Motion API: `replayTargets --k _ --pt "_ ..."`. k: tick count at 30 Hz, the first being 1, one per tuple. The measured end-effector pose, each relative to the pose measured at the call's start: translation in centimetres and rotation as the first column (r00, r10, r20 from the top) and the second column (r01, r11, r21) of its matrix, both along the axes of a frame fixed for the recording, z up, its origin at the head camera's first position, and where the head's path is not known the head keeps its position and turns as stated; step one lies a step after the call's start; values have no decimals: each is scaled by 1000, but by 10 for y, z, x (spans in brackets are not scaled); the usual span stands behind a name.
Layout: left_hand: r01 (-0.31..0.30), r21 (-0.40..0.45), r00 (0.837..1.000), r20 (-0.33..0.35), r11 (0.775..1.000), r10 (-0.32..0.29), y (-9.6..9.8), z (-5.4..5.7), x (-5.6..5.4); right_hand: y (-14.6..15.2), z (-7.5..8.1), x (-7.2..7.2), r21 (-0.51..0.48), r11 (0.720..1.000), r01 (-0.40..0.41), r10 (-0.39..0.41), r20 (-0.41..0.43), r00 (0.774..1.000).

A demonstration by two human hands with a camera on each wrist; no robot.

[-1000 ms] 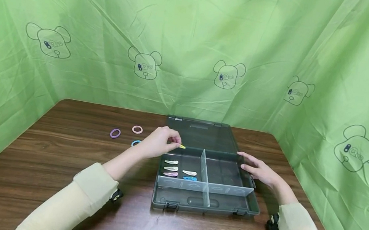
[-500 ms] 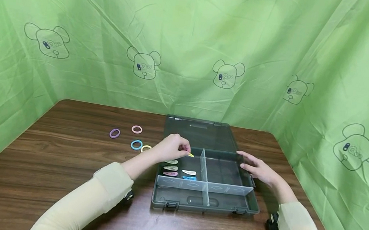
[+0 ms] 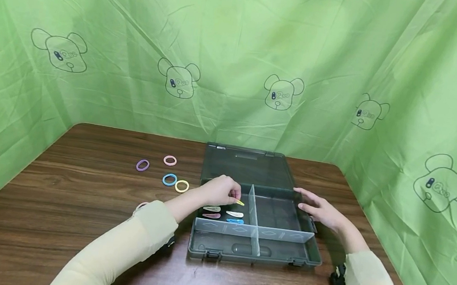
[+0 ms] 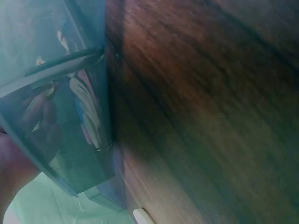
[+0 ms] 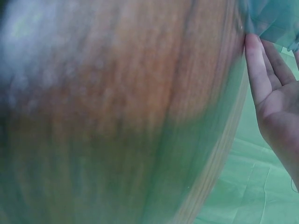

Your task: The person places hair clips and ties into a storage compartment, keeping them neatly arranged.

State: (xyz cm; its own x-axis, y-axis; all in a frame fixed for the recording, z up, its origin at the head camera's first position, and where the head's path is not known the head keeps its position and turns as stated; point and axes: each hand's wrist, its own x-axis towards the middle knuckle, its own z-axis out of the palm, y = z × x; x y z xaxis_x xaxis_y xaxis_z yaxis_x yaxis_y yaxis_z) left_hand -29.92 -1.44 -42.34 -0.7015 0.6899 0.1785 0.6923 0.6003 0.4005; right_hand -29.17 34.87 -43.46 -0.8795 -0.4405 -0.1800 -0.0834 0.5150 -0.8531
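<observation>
A dark see-through divided box point(image 3: 252, 260) lies with its lid point(image 3: 247, 166) folded back. In the head view my left hand point(image 3: 219, 192) pinches a yellow snap hair clip point(image 3: 240, 203) low inside the back left compartment. Nearer me in that compartment lie a white clip point(image 3: 234, 214), a blue clip point(image 3: 235, 221), a pink clip point(image 3: 211, 215) and a pale green clip point(image 3: 212, 208); my hand covers the part behind them. Through the box wall the left wrist view shows clips point(image 4: 86, 109) too. My right hand point(image 3: 322, 213) rests fingertips on the box's right side, fingers extended.
Left of the box on the wooden table point(image 3: 77, 190) lie hair ties: purple point(image 3: 142, 165), pink point(image 3: 170, 160), blue point(image 3: 169, 180) and yellow point(image 3: 181, 186). Another pinkish tie point(image 3: 141, 205) is partly behind my left sleeve. Green cloth point(image 3: 232, 114) hangs around the table.
My left hand has moved right and toward me, carrying the yellow hair clip from near the lid's hinge down into the back left compartment. My right hand stays where it was.
</observation>
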Motion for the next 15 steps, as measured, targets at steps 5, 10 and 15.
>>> replayTargets --k 5,10,15 --pt "13 -56 1000 9 998 -13 2 0 1 1 -2 -1 -7 1000 1 -1 4 1000" --pt "32 -86 999 32 996 -29 0 -3 2 1 -1 -1 -3 1000 3 -3 1 1000" --pt "62 -72 997 46 995 -59 -1 -9 -2 1 -2 -1 -14 1000 -1 1 -2 1000"
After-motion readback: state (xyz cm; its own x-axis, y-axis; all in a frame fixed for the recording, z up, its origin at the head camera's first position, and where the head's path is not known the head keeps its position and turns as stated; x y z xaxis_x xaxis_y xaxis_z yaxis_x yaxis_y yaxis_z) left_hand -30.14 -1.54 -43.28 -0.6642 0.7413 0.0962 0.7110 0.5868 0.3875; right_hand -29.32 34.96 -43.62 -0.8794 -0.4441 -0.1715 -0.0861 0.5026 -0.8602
